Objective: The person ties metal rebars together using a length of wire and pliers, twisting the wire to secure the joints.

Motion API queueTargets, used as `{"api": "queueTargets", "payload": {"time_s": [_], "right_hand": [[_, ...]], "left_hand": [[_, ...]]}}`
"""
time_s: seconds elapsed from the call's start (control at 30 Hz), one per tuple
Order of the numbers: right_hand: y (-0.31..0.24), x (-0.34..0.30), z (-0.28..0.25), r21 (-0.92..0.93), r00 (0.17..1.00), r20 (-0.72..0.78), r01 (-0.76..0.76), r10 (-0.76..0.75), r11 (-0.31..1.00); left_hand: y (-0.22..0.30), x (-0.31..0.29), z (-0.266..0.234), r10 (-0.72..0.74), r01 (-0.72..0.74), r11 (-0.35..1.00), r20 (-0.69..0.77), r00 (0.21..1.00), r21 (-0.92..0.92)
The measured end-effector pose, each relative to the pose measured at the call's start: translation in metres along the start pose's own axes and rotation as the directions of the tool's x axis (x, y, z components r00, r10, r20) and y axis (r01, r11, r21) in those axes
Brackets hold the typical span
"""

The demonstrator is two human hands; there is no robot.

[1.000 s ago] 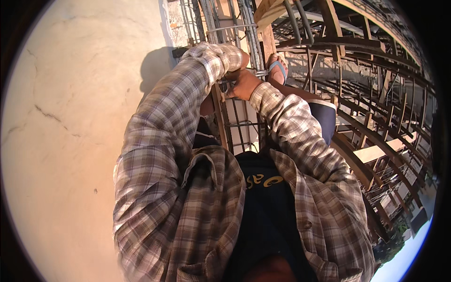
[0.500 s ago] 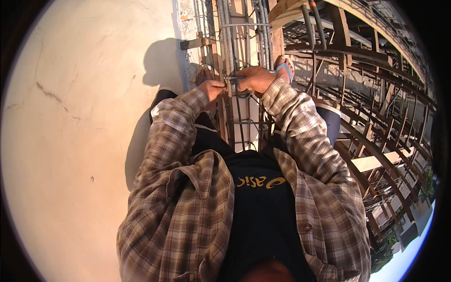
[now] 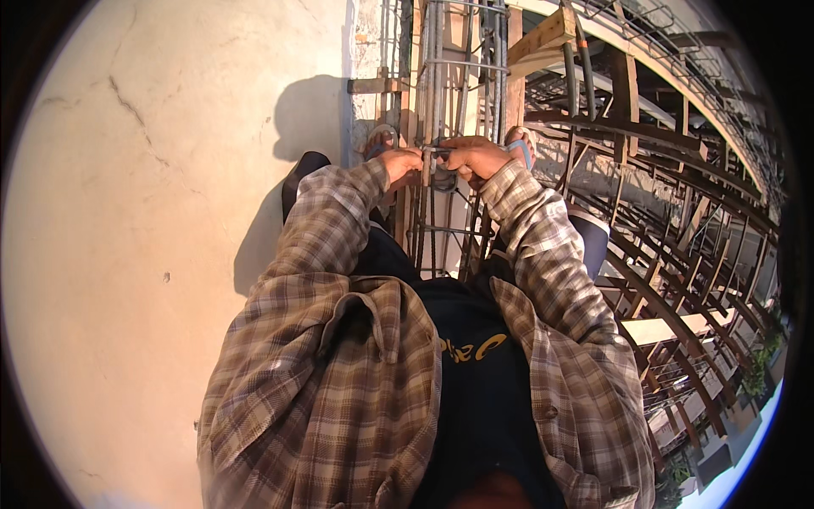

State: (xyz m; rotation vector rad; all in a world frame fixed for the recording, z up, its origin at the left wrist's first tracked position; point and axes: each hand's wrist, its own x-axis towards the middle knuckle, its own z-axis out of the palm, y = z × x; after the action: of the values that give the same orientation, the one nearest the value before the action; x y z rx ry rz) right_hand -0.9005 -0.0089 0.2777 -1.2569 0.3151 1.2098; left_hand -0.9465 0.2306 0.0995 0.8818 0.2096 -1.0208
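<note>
Long openwork cage of grey steel bars (image 3: 434, 72), between two sandalled feet (image 3: 521, 146). At its left-side bars: left hand (image 3: 402, 165), fingertips drawn together, and right hand (image 3: 476, 159), fingers curled inward; anything clamped in either grip impossible to tell. Nearer: black cloth shirt (image 3: 479, 407) bearing yellow lettering (image 3: 476, 349), under open brown plaid shirt (image 3: 339, 399). Left: cracked cream plaster surface (image 3: 127, 254). Right: dark brown timber framework (image 3: 626, 102).

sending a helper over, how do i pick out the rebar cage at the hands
Find the big cream wall on the left. Just right of it runs the rebar cage, long grey bars crossed by thinner hoops. Only this cage has the left hand and right hand at it.
</note>
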Motion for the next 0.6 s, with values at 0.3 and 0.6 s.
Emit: {"api": "queueTargets", "payload": {"time_s": [0.3, 0.6], "right_hand": [[0.019, 0.016, -0.011, -0.832, 0.93, 0.085, 0.264, -0.358, 0.488], [0.036, 0.027, -0.012, -0.863, 0.847, 0.133, 0.354, -0.514, 0.36]], "left_hand": [[0.019, -0.004, 0.016, 0.284, -0.267, 0.823, 0.045, 0.958, 0.501], [0.021, -0.011, 0.025, 0.063, -0.045, 0.989, -0.12, 0.991, 0.144]]}}
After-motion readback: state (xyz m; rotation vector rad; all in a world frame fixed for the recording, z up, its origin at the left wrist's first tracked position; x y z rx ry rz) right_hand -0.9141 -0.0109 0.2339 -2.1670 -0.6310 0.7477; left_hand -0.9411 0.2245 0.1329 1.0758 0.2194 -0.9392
